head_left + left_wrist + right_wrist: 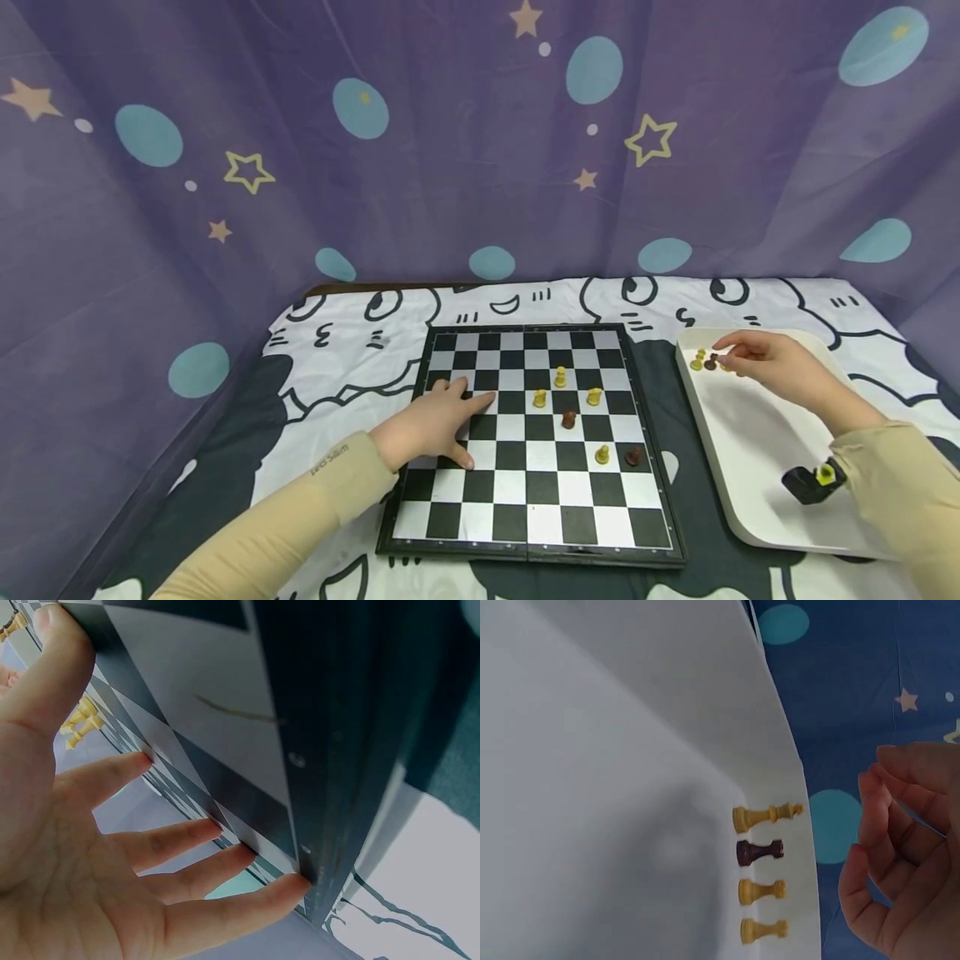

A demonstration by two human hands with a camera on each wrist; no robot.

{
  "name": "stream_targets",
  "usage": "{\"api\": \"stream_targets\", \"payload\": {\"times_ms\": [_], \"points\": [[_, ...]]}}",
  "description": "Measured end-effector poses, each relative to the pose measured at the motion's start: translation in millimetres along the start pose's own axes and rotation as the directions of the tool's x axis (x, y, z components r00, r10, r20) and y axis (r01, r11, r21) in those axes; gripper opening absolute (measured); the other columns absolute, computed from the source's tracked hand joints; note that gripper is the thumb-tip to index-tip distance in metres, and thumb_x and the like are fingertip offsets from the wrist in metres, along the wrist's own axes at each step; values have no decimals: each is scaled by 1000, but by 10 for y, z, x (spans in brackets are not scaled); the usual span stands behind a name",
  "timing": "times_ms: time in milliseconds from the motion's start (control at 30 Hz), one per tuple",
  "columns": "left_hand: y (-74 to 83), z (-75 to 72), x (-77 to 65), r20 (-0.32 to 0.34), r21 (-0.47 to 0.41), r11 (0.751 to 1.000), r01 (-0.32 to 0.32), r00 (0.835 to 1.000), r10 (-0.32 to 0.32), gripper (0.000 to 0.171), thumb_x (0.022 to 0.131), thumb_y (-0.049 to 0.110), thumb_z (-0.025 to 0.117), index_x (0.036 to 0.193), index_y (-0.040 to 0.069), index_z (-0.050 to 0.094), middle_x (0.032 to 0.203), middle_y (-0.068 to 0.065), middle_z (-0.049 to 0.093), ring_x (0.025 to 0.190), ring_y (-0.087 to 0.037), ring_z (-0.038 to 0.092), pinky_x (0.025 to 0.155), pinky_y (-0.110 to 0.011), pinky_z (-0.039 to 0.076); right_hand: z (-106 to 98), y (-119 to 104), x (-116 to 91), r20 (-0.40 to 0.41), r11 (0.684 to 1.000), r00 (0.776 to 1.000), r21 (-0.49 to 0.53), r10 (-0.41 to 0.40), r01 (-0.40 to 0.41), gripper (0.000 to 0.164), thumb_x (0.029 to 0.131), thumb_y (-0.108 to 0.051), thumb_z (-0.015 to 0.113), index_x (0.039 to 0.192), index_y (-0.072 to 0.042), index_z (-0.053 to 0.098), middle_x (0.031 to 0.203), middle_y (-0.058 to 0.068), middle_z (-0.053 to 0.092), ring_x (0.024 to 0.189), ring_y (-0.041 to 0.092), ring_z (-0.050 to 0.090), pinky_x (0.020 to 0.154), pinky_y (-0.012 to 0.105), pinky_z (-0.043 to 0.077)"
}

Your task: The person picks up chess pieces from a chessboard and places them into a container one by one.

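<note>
A black-and-white chessboard lies in front of me. My left hand rests on its left side, fingers spread and nothing held; the left wrist view shows the fingertips at the board's surface and edge. Several yellow chess pieces and two dark ones are on the right half of the board. Over the far left corner of a white tray is my right hand, fingers loosely curled, with no piece visible between them. Near its fingertips stand a yellow king, a dark rook and two yellow rooks.
A white and dark cartoon-print cloth covers the table. Behind it hangs a purple curtain with stars and blue ovals. A black wrist camera sits below my right sleeve, over the tray. The tray has raised walls.
</note>
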State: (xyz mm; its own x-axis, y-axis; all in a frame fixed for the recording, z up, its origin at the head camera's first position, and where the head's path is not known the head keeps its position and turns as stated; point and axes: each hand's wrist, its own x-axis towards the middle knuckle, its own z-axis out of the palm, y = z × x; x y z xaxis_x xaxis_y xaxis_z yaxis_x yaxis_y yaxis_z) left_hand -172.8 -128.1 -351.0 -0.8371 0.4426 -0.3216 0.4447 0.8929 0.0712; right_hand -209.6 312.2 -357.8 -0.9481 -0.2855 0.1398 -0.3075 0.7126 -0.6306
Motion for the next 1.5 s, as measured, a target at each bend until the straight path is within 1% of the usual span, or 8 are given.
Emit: {"api": "stream_targets", "payload": {"times_ms": [267, 433, 633, 767, 933, 1067, 1233, 1500], "points": [[-3, 10, 4, -1, 4, 1000, -1, 1000, 1, 96, 63, 47, 82, 146, 22, 39, 138, -20, 40, 120, -39, 42, 94, -49, 45, 85, -191, 13, 2, 995, 996, 49, -88, 87, 16, 89, -6, 63, 103, 2, 64, 74, -8, 65, 66, 2, 56, 58, 22, 43], [1, 12, 0, -1, 6, 1000, -5, 1000, 5, 95, 64, 47, 81, 146, 22, 39, 137, -20, 40, 120, -39, 42, 94, -49, 45, 134, -331, 27, 14, 989, 991, 65, -135, 134, 15, 88, -3, 62, 102, 1, 65, 76, 0, 66, 66, 2, 57, 59, 21, 45], [3, 9, -15, 1, -6, 1000, -8, 1000, 8, 95, 64, 46, 82, 146, 22, 40, 138, -20, 40, 119, -39, 42, 94, -49, 45, 177, -524, 87, 82, 995, 991, 4, -103, 103, 17, 91, -12, 62, 106, -4, 66, 84, 8, 67, 71, 5, 59, 62, 25, 46], [8, 2, -26, 7, -14, 1000, -6, 1000, 6, 94, 65, 45, 81, 146, 22, 39, 139, -21, 39, 121, -39, 41, 94, -49, 44, 231, -647, 136, 111, 996, 990, -15, -90, 92, 20, 91, -18, 63, 107, -5, 66, 87, 6, 68, 75, 13, 61, 64, 27, 47], [17, -2, -30, 14, -28, 1000, -4, 1000, 5, 94, 66, 44, 82, 146, 21, 39, 140, -21, 38, 121, -39, 40, 95, -48, 44, 301, -784, 200, 136, 994, 986, -26, -100, 105, 22, 91, -20, 63, 107, -5, 67, 87, 2, 67, 75, 12, 59, 65, 28, 47], [18, -5, -20, 19, -23, 1000, -4, 1000, 4, 94, 65, 44, 82, 146, 21, 39, 138, -20, 40, 117, -37, 42, 93, -47, 45, 348, -875, 251, 147, 992, 983, -34, -112, 118, 22, 91, -19, 64, 108, -5, 66, 86, 0, 67, 74, 11, 58, 65, 30, 47], [13, -16, -8, 22, 2, 1000, -7, 1000, 7, 95, 65, 46, 81, 147, 22, 38, 133, -19, 43, 113, -35, 43, 91, -46, 45, 409, -961, 309, 166, 990, 977, -16, -132, 137, 21, 89, -14, 65, 107, -4, 66, 86, 4, 68, 72, 11, 57, 64, 31, 46], [14, -31, -14, 19, 2, 1000, -10, 1000, 10, 95, 66, 45, 81, 146, 21, 38, 133, -19, 43, 115, -36, 43, 92, -46, 45, 543, -1014, 400, 241, 991, 962, 0, -128, 132, 25, 89, -14, 65, 110, -2, 64, 84, 2, 66, 65, 11, 52, 61, 29, 44]]}}
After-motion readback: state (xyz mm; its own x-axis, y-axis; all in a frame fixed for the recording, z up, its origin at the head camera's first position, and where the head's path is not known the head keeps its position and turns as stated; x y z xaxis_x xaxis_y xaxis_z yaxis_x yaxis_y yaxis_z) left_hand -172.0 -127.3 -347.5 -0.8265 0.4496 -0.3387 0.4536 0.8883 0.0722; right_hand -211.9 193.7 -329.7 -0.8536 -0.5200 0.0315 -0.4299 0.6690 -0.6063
